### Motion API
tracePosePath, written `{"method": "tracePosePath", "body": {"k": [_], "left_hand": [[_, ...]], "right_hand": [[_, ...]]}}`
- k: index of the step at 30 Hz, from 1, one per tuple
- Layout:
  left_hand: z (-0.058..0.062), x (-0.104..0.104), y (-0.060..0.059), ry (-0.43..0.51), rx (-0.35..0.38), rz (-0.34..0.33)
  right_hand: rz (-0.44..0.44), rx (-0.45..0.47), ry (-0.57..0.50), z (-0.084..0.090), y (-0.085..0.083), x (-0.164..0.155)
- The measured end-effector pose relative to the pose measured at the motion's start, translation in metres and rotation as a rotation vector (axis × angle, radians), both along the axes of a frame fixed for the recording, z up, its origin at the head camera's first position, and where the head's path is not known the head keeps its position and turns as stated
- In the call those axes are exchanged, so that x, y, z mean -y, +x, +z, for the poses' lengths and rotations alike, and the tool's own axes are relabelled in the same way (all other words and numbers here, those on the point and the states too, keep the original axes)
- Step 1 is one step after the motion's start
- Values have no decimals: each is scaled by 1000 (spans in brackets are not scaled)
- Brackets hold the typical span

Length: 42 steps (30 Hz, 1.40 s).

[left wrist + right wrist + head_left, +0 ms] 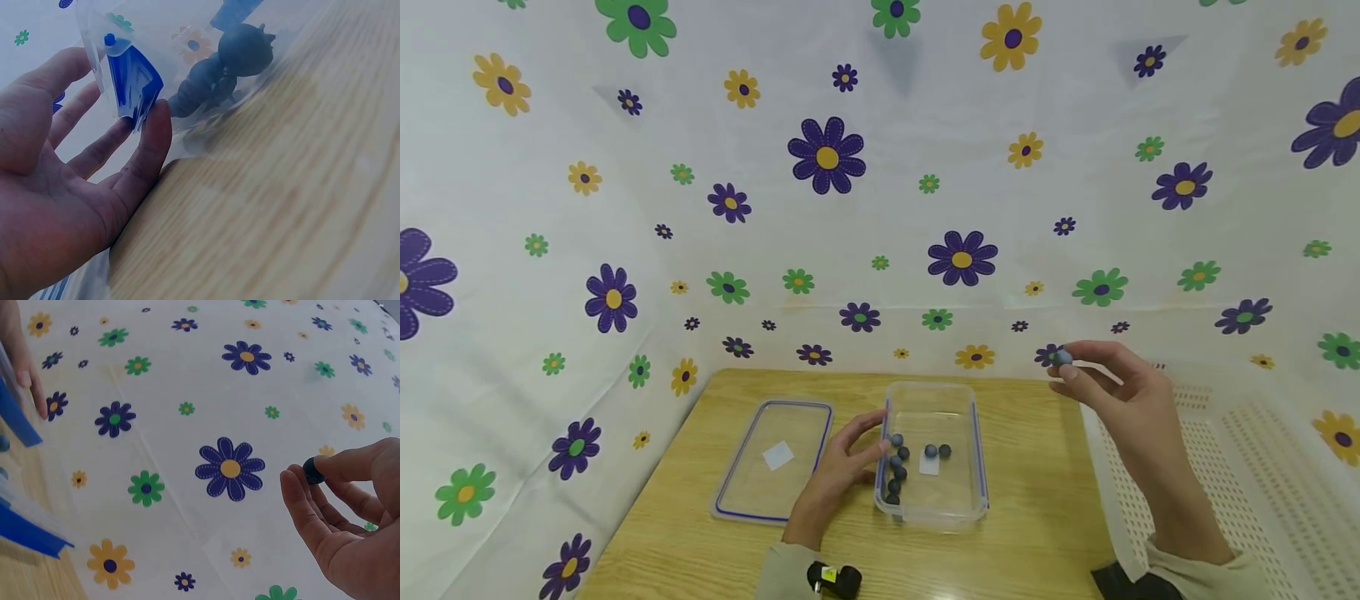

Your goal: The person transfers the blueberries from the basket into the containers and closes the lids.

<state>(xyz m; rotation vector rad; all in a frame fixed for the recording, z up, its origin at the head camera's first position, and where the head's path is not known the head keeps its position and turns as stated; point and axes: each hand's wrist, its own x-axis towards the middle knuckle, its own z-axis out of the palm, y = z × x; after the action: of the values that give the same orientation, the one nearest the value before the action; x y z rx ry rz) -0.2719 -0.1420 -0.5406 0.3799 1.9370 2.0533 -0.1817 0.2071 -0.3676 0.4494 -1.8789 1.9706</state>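
Observation:
A clear plastic box [977, 454] with blue-trimmed rim stands on the wooden table [1045, 483] and holds several dark blue-grey balls [898, 467]. My left hand [842, 467] rests with straight fingers against the box's left wall; in the left wrist view its fingertips [156, 131] touch the blue clip [131, 81], with the balls [225, 69] showing through the wall. My right hand [1112, 383] is raised to the right of the box and pinches one dark ball [1062, 357] between thumb and fingers. The right wrist view shows that ball [312, 470] at the fingertips.
The box's clear lid [775, 458] with a blue seal lies flat on the table left of the box. A white perforated basket [1240, 467] stands at the right edge. Flower-printed cloth [880, 208] forms the walls around the table.

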Motion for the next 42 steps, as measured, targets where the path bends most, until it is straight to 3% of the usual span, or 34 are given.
{"method": "tracePosePath", "body": {"k": [7, 15, 21, 26, 31, 42], "left_hand": [[-1, -6, 3, 11, -3, -17], [-1, -1, 6, 27, 3, -23], [-2, 6, 6, 14, 3, -9], [-2, 4, 4, 31, 6, -13], [-1, 2, 5, 32, 21, -7], [2, -3, 1, 19, 3, -15]], "right_hand": [[-28, 37, -75, -16, 10, 36], [-5, 68, -70, -47, -6, 63], [6, 115, -3, -76, -18, 82], [62, 169, 117, -97, -26, 93], [57, 221, 197, -115, -29, 99], [66, 204, 241, -119, -33, 99]]}}
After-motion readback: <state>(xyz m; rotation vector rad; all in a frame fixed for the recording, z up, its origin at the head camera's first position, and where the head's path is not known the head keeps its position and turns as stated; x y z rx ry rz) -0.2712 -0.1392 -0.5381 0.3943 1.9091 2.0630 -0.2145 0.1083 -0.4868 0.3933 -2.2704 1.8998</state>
